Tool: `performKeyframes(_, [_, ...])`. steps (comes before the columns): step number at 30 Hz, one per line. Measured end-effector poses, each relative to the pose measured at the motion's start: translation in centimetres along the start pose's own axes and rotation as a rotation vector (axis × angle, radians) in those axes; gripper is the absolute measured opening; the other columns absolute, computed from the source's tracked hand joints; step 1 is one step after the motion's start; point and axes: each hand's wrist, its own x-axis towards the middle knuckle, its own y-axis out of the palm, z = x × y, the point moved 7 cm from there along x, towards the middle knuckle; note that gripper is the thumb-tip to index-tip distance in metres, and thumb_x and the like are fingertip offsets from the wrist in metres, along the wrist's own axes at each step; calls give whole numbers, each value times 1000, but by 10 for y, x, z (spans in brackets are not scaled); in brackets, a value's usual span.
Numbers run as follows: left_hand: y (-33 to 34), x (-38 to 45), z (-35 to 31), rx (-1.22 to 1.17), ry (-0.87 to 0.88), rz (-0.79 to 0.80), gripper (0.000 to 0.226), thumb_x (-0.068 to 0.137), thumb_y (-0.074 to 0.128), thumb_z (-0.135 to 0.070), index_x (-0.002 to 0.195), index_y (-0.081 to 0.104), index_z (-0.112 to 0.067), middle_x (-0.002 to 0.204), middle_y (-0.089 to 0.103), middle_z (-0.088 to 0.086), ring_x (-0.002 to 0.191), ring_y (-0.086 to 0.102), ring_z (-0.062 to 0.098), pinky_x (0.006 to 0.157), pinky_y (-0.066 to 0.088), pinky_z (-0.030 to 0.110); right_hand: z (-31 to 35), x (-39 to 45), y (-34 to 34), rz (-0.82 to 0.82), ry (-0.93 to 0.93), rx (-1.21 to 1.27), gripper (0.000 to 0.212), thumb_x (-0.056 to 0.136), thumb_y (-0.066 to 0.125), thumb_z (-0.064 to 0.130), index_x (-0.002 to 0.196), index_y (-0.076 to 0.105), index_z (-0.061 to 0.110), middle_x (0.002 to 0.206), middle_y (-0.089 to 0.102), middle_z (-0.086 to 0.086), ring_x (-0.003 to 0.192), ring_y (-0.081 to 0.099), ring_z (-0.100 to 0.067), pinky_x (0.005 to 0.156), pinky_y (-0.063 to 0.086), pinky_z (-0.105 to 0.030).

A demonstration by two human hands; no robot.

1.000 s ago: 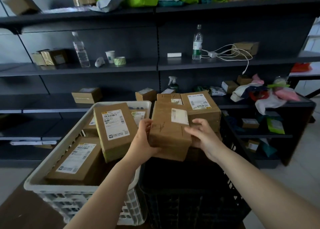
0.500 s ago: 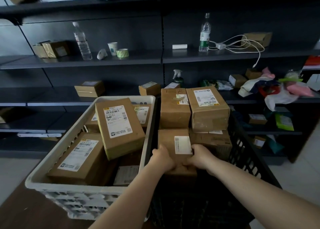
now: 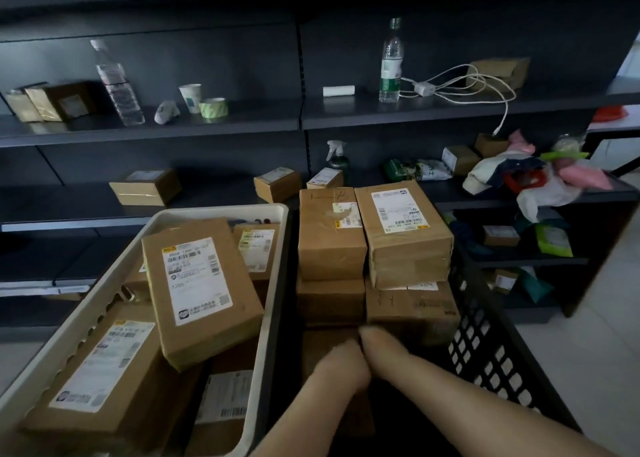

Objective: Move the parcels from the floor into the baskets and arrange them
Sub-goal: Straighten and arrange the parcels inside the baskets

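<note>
Both my arms reach down into the black basket (image 3: pixel 485 345). My left hand (image 3: pixel 341 365) and my right hand (image 3: pixel 375 344) meet on the near end of a plain brown parcel (image 3: pixel 323 347) low in the basket, and seem to grip it. The fingers are blurred and mostly hidden. Behind the parcel, other brown parcels (image 3: pixel 330 242) stand stacked two high at the basket's far end. To the left, the white basket (image 3: pixel 221 210) holds several labelled parcels, with one tilted parcel (image 3: pixel 201 294) on top.
Dark shelving (image 3: pixel 207 127) runs behind the baskets with water bottles (image 3: pixel 391 65), a cup, tape, a white cable and small boxes. Crumpled bags (image 3: pixel 526 179) lie on the right shelf. Pale floor tiles (image 3: pixel 588 352) show at the right.
The brown parcel was held up above the black basket a second ago. Both hands have brought it down into the basket, in front of the stacked parcels, and the view has tilted down.
</note>
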Motion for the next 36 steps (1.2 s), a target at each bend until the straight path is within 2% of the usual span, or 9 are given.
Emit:
performKeyframes(4, [-100, 0, -8, -491, 137, -543, 40, 87, 55, -26, 126, 47, -23, 115, 59, -5, 104, 58, 15, 77, 47, 25, 34, -10, -139, -512, -424, -17, 8, 85, 53, 23, 89, 58, 29, 81, 63, 7, 70, 58, -13, 51, 33, -20])
performKeyframes(6, [-128, 5, -24, -648, 190, -623, 41, 86, 56, -30, 126, 46, -22, 117, 56, -5, 105, 57, 14, 78, 47, 27, 25, 0, -184, -702, -384, 55, 12, 84, 57, 23, 96, 55, 25, 94, 60, 3, 78, 55, -14, 56, 36, -21])
performKeyframes(9, [-142, 21, -53, -764, 205, -577, 41, 87, 57, -27, 125, 46, -17, 122, 55, 0, 98, 53, 12, 78, 45, 27, -8, 42, -202, -556, -75, 56, 49, 86, 60, 36, 125, 46, 12, 127, 49, -10, 115, 47, -30, 86, 44, -38])
performKeyframes(13, [-136, 26, -69, -808, 202, -598, 38, 88, 55, -24, 125, 50, -14, 123, 51, 0, 92, 50, 9, 77, 45, 25, -48, 68, -185, -339, 101, 476, 59, 82, 62, 50, 123, 54, 9, 120, 61, -10, 105, 58, -28, 74, 43, -30])
performKeyframes(19, [-119, 10, -73, -1060, 182, -558, 43, 86, 60, -15, 129, 53, -18, 126, 53, 2, 110, 53, 18, 91, 47, 31, -61, 53, -179, -333, 56, 714, 62, 78, 71, 41, 123, 44, 8, 118, 58, -8, 96, 56, -22, 74, 42, -31])
performKeyframes(24, [-111, -24, -61, -1310, 98, -623, 35, 83, 64, -11, 118, 60, -14, 107, 62, -1, 86, 55, 9, 69, 45, 20, -64, 20, -183, -290, 0, 798, 62, 77, 72, 41, 123, 44, 12, 110, 55, -3, 87, 54, -15, 66, 44, -30])
performKeyframes(29, [-123, -66, -44, -1223, 136, -747, 36, 79, 71, -24, 114, 61, -23, 96, 58, -13, 85, 54, 3, 65, 44, 20, -38, -30, -208, -302, -207, 778, 55, 74, 74, 43, 114, 43, 21, 97, 54, 10, 80, 52, -2, 58, 40, -20])
performKeyframes(31, [-125, -83, -35, -1142, 109, -768, 52, 78, 71, -34, 125, 53, -25, 104, 55, -14, 84, 51, 3, 65, 43, 21, -19, -51, -206, -267, -289, 673, 57, 73, 76, 41, 116, 43, 22, 100, 54, 11, 87, 54, -6, 64, 43, -22])
performKeyframes(36, [-117, -118, -16, -933, 96, -812, 71, 77, 72, -35, 138, 42, -17, 136, 50, 2, 115, 50, 18, 82, 40, 26, 2, -94, -184, -219, -351, 460, 80, 71, 72, 50, 137, 38, 19, 128, 48, -6, 115, 52, -23, 96, 47, -42])
